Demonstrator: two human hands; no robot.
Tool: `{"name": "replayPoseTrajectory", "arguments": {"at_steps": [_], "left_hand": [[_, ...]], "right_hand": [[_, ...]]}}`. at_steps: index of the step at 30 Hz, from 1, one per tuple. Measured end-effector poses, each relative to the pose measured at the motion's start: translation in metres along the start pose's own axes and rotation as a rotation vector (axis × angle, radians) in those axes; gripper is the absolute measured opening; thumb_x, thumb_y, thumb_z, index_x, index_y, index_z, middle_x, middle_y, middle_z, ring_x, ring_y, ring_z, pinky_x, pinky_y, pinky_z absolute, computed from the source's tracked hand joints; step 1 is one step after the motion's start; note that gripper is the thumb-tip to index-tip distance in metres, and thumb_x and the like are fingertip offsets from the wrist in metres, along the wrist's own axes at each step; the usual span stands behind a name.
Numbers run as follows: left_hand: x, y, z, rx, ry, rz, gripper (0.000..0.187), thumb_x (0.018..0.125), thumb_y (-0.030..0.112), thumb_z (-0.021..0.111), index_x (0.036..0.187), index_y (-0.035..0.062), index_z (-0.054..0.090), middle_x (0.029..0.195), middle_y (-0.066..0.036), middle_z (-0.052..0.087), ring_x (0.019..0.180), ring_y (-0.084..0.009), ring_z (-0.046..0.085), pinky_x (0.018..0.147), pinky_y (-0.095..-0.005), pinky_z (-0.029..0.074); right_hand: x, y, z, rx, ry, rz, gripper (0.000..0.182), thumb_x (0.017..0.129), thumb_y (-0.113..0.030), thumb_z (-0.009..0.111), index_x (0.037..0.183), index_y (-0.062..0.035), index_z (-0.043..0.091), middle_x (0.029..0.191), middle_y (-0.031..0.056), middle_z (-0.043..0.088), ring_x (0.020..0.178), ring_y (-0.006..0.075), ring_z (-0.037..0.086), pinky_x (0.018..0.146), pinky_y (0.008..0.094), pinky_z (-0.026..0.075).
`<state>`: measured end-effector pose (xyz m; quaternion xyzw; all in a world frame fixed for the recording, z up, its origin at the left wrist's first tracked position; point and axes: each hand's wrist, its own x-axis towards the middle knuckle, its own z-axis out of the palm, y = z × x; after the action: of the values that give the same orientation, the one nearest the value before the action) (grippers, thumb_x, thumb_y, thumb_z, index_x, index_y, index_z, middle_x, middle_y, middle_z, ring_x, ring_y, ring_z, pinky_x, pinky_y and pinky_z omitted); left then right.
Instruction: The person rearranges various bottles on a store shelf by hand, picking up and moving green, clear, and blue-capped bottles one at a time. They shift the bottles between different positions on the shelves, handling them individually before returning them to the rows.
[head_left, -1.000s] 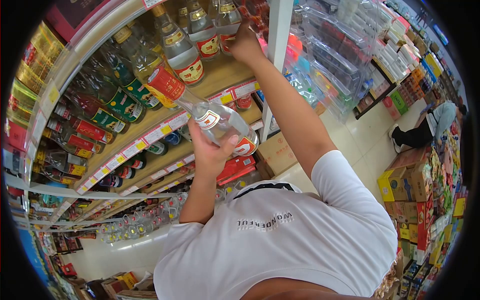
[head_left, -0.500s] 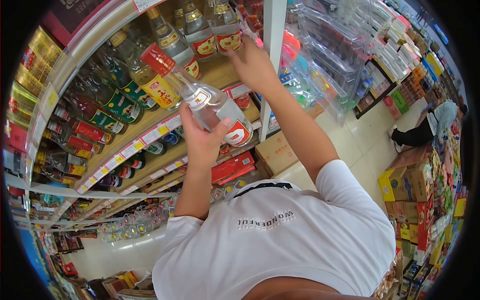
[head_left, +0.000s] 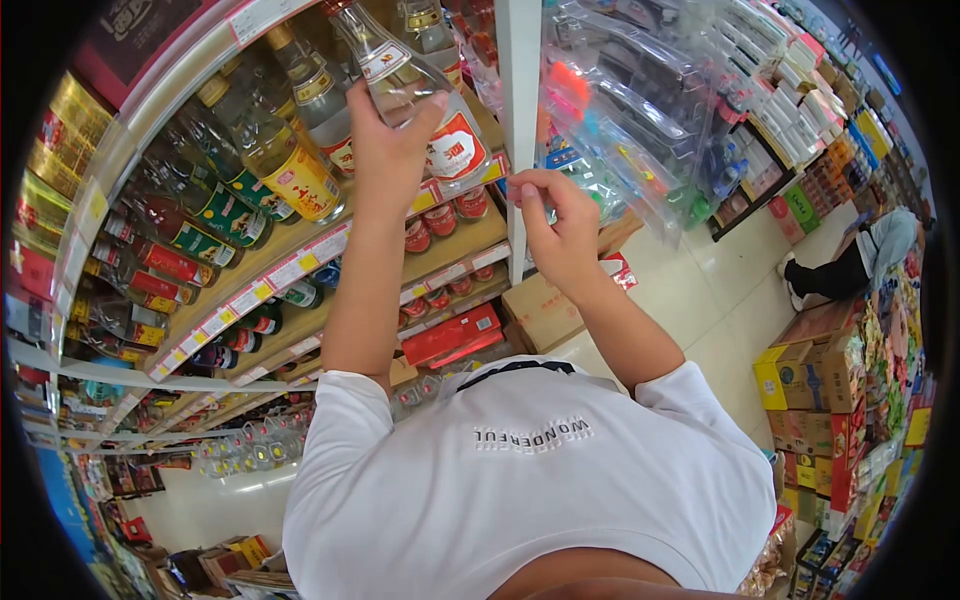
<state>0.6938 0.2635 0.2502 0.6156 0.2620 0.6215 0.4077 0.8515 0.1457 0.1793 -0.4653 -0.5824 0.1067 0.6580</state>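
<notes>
My left hand is wrapped round the body of a clear glass liquor bottle with a red-and-white label. The bottle leans, its neck pointing up and left over the shelf and its base close to the price-tag strip. My right hand is beside the white shelf post, apart from the bottle. Its fingers are curled in toward the thumb, and nothing shows between them. Behind my left hand stand more clear bottles and a yellow-labelled bottle.
Lower shelves hold red-lidded jars and a red box. A cardboard box sits on the floor by the post. Clear plastic packaging hangs to the right. Another person is across the aisle near stacked cartons.
My left hand has moved the bottle up and right, toward the shelf's right end. My right hand has drawn back from the shelf bottles, and its fingers have curled.
</notes>
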Motion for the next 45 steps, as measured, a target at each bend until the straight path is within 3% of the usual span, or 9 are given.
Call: {"name": "replayPoseTrajectory", "arguments": {"at_steps": [6, 9, 15, 18, 21, 27, 36, 40, 45], "left_hand": [[0.016, -0.002, 0.006, 0.086, 0.019, 0.017, 0.086, 0.083, 0.016, 0.082, 0.145, -0.0071, 0.027, 0.123, -0.021, 0.062, 0.11, -0.0243, 0.065, 0.092, -0.0365, 0.055], [0.023, -0.006, 0.011, 0.116, 0.052, 0.027, 0.087, 0.082, 0.017, 0.083, 0.145, -0.0077, 0.028, 0.123, -0.022, 0.062, 0.11, -0.0245, 0.065, 0.091, -0.0364, 0.055], [0.035, -0.021, 0.013, 0.471, 0.171, 0.102, 0.085, 0.076, 0.022, 0.085, 0.14, -0.0076, 0.038, 0.122, -0.025, 0.063, 0.107, -0.0336, 0.066, 0.091, -0.0418, 0.054], [0.033, -0.027, 0.011, 0.566, 0.216, 0.127, 0.082, 0.075, 0.024, 0.085, 0.138, -0.0062, 0.042, 0.122, -0.025, 0.063, 0.109, -0.038, 0.065, 0.094, -0.0441, 0.051], [0.029, -0.009, 0.021, 0.581, 0.215, 0.077, 0.078, 0.075, 0.024, 0.085, 0.135, -0.0053, 0.044, 0.122, -0.026, 0.063, 0.112, -0.0391, 0.064, 0.097, -0.0446, 0.049], [0.03, -0.021, 0.018, 0.555, 0.22, 0.129, 0.076, 0.074, 0.024, 0.085, 0.132, -0.0045, 0.046, 0.124, -0.026, 0.06, 0.114, -0.0402, 0.062, 0.099, -0.0447, 0.048], [0.025, -0.03, 0.014, 0.596, 0.21, 0.132, 0.088, 0.078, 0.027, 0.084, 0.146, -0.0052, 0.038, 0.138, -0.029, 0.051, 0.128, -0.0423, 0.052, 0.108, -0.0465, 0.043], [0.012, -0.035, 0.013, 0.58, 0.22, 0.152, 0.089, 0.083, 0.026, 0.081, 0.151, -0.0048, 0.033, 0.146, -0.03, 0.047, 0.134, -0.0429, 0.049, 0.111, -0.0464, 0.041], [-0.079, -0.017, -0.003, 0.739, 0.132, 0.477, 0.068, 0.086, 0.01, 0.076, 0.145, -0.0037, 0.047, 0.142, -0.022, 0.056, 0.134, -0.0376, 0.052, 0.112, -0.0435, 0.04]], "right_hand": [[0.001, 0.005, -0.004, 0.015, -0.024, -0.033, 0.009, 0.094, -0.004, 0.062, 0.1, 0.0018, 0.067, 0.089, 0.0155, 0.07, 0.078, 0.0268, 0.071, 0.072, 0.0361, 0.055], [0.006, 0.01, -0.005, -0.071, -0.076, -0.046, 0.013, 0.096, 0.0, 0.058, 0.104, 0.0027, 0.068, 0.091, 0.013, 0.073, 0.083, 0.0184, 0.073, 0.076, 0.0302, 0.056], [0.029, -0.005, 0.014, -0.086, -0.09, -0.152, 0.031, 0.092, -0.003, 0.064, 0.122, 0.0017, 0.06, 0.112, 0.0208, 0.067, 0.102, 0.0311, 0.07, 0.088, 0.0386, 0.054], [0.047, -0.003, 0.036, -0.111, -0.104, -0.207, 0.049, 0.088, -0.002, 0.063, 0.134, 0.0031, 0.045, 0.124, 0.0276, 0.056, 0.11, 0.0455, 0.059, 0.091, 0.049, 0.05], [0.062, 0.006, 0.059, -0.174, -0.08, -0.218, 0.063, 0.086, -0.003, 0.065, 0.14, 0.0045, 0.035, 0.128, 0.0327, 0.051, 0.115, 0.0493, 0.055, 0.094, 0.0527, 0.049], [0.086, 0.015, 0.076, -0.245, -0.201, -0.082, 0.072, 0.083, -0.005, 0.067, 0.142, 0.008, 0.027, 0.114, 0.0362, 0.059, 0.099, 0.054, 0.063, 0.082, 0.0591, 0.052], [0.101, 0.037, 0.094, -0.326, -0.192, -0.064, 0.037, 0.089, -0.008, 0.058, 0.118, 0.0071, 0.04, 0.076, 0.0324, 0.065, 0.071, 0.0522, 0.066, 0.067, 0.0596, 0.053], [0.103, 0.037, 0.095, -0.312, -0.218, -0.016, 0.047, 0.088, -0.018, 0.067, 0.118, 0.0079, 0.042, 0.084, 0.0329, 0.066, 0.079, 0.0511, 0.067, 0.07, 0.0573, 0.054], [0.111, 0.034, 0.103, -0.402, -0.179, -0.103, 0.08, 0.074, -0.033, 0.088, 0.127, 0.008, 0.043, 0.114, 0.0335, 0.06, 0.106, 0.0481, 0.062, 0.087, 0.0497, 0.053]]}}
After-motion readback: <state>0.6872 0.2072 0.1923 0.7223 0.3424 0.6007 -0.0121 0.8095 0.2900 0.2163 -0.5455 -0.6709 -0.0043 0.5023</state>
